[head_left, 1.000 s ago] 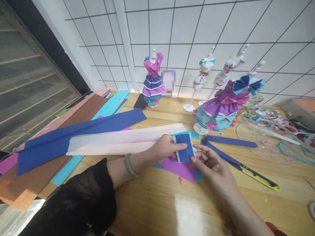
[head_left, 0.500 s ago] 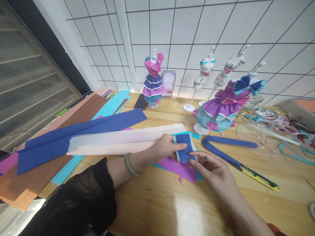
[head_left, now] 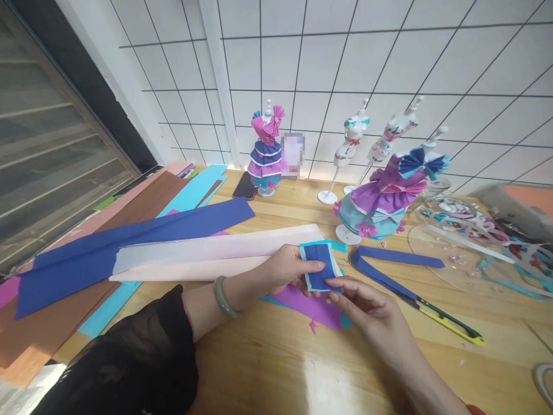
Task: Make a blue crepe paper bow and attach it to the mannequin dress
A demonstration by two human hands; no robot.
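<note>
Between my two hands is a small stack of crepe paper (head_left: 318, 253), dark blue on top with light blue edges showing beneath. My left hand (head_left: 288, 266) grips its left side, thumb flat on the blue face. At the lower right corner, my right hand (head_left: 367, 300) pinches the paper between thumb and fingers. Under the hands, purple paper (head_left: 309, 305) lies on the wooden table. Just right of them sit a folded dark blue strip (head_left: 400, 257) and scissors with yellow-green handles (head_left: 453, 325), whose blades are partly hidden by the strip.
Long sheets of blue paper (head_left: 142, 242), pale pink paper (head_left: 216, 248) and brown paper (head_left: 129, 213) spread to the left. Behind stand a paper-dressed mannequin (head_left: 265, 161), a larger one (head_left: 374, 196) and two white mannequins. Ribbons (head_left: 488, 230) lie far right; a phone (head_left: 245, 185) lies behind.
The whole view has shifted, with the table and its objects sitting slightly lower in the picture. Both hands keep their grip on the paper, the right fingers moving slightly along its lower edge.
</note>
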